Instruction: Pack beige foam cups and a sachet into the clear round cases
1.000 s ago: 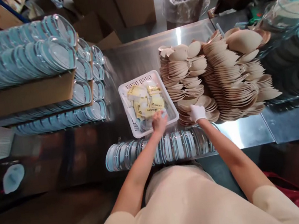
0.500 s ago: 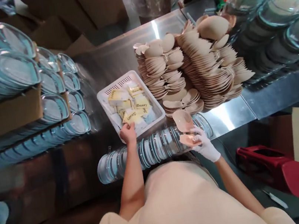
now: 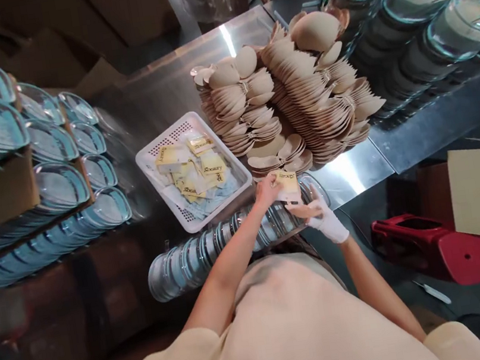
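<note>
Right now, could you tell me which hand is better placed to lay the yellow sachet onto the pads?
Left, probably: the left hand already pinches the yellow sachet just above the pads held in the gloved right hand.

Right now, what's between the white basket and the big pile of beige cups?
Nothing: in the head view only a thin strip of bare steel table separates the white basket from the beige cups.

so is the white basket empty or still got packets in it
Not empty: the white basket holds a loose pile of yellow packets, covering most of its floor.
</note>
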A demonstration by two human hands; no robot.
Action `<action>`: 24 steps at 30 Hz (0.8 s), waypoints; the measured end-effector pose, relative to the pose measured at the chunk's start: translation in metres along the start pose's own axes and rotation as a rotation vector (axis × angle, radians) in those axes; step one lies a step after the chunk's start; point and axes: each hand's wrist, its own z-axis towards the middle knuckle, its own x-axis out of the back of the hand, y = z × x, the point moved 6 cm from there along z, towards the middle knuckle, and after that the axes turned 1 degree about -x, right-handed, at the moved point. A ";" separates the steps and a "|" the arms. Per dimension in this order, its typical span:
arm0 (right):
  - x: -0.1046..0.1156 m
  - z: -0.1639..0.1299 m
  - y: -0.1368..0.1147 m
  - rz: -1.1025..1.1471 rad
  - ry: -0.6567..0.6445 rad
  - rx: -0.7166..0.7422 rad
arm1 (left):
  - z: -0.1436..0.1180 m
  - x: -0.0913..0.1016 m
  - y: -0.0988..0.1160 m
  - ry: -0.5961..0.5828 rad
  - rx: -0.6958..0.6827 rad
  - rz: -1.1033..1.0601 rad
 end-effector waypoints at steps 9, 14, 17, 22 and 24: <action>0.004 0.061 0.002 0.381 0.293 -0.295 | -0.019 -0.026 0.018 0.017 -0.360 -0.212; 0.037 0.004 -0.001 0.155 0.317 -0.253 | -0.073 -0.006 -0.010 -0.347 -0.703 0.403; 0.048 -0.042 0.006 -0.036 0.327 -0.307 | -0.095 -0.001 -0.031 -0.465 -0.795 0.670; 0.009 -0.076 -0.010 -0.357 0.173 -0.247 | -0.096 -0.006 -0.037 -0.416 -0.801 0.732; -0.013 -0.071 -0.020 -0.485 0.136 -0.190 | -0.094 -0.007 -0.035 -0.399 -0.793 0.727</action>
